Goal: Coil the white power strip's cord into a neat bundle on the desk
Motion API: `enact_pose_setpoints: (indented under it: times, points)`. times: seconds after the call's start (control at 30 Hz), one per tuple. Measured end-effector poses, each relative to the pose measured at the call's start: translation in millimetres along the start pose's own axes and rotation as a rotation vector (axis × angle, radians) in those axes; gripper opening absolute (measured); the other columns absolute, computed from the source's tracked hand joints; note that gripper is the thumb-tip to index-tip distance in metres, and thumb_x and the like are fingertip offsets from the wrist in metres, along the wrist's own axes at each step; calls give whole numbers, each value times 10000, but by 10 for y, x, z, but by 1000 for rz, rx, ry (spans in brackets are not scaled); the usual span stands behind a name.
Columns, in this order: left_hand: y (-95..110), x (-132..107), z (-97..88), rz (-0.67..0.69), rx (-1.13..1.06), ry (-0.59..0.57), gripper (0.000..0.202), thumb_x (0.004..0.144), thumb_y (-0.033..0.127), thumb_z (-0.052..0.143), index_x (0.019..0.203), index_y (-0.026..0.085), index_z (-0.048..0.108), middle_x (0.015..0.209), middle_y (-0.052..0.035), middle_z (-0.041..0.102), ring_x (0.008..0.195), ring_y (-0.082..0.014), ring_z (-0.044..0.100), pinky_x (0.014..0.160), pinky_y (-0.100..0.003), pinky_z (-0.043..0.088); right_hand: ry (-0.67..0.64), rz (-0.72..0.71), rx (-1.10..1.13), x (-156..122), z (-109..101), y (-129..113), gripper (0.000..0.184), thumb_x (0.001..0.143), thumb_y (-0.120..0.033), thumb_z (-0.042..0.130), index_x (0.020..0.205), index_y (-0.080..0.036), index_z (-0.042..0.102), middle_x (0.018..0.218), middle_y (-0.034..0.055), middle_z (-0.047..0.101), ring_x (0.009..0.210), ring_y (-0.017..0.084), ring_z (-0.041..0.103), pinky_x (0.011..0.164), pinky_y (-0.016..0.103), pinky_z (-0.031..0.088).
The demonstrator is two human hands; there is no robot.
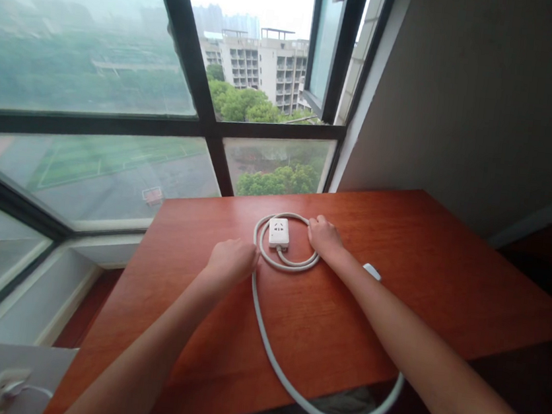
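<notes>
A white socket block (279,232) lies on the reddish wooden table (401,248), ringed by loops of its thick white cable (265,339). My left hand (230,261) is closed on the cable at the left side of the coil. Fingers curled, my right hand (325,237) grips the coil's right side. From the coil the cable runs toward me, drops over the table's front edge and curves right under my right forearm. A small white piece (372,270), perhaps the plug, shows just behind that forearm.
Big windows with dark frames (192,64) stand behind and left of the table. A grey wall (466,109) rises on the right. At the lower left a wall socket (1,388) has a white plug in it. Dark furniture (548,265) sits to the right.
</notes>
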State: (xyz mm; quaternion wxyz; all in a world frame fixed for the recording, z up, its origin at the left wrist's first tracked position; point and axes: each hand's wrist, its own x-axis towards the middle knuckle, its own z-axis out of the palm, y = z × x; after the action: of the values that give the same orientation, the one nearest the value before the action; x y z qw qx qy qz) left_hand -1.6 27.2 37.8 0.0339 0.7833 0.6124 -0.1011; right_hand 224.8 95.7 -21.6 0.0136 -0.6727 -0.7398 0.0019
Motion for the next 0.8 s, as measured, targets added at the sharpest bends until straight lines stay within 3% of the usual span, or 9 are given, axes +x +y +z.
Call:
enact_pose_setpoints:
  times: [0.1,0.2,0.3,0.43,0.63,0.8]
  points:
    - [-104,217,12,-49,18,59,469,941,457,341,962,142,689,977,-177,679,938,-300,654,795,-378,509,10,-13,11,2,8,1,365,993,-276,279,1133,-142,588,1113,159,555,980,240,615,828,311,466]
    - [-101,456,34,-54,14,205,467,936,468,368,1111,111,614,1111,-198,602,1028,-305,602,813,-371,503,8,-4,7,1,8,-11,369,993,-275,277,1130,-141,592,1111,162,549,983,231,611,830,301,463]
    - [-68,689,40,35,-1,278,364,945,321,386,1168,92,562,1182,-203,545,1083,-287,549,857,-359,480,10,-10,-5,-5,-2,-21,376,991,-265,267,1125,-148,598,1114,164,550,975,231,612,814,302,471]
    - [-84,912,38,180,-32,229,294,930,161,360,1076,102,608,1098,-166,578,992,-221,568,882,-310,449,22,-8,-4,-10,-20,-27,351,982,-237,279,1105,-139,593,1100,165,565,969,240,618,811,312,477]
    - [-173,896,172,169,-37,230,308,925,156,341,955,116,645,1002,-126,597,907,-195,574,824,-276,444,18,38,9,33,7,-47,306,976,-233,307,1121,-139,560,1091,161,577,965,239,624,812,310,480]
    - [-114,795,231,127,-106,250,410,960,310,294,983,128,661,1011,-132,599,911,-214,593,838,-300,435,23,74,18,65,50,-76,312,977,-220,288,1128,-138,548,1106,162,571,965,248,625,806,331,486]
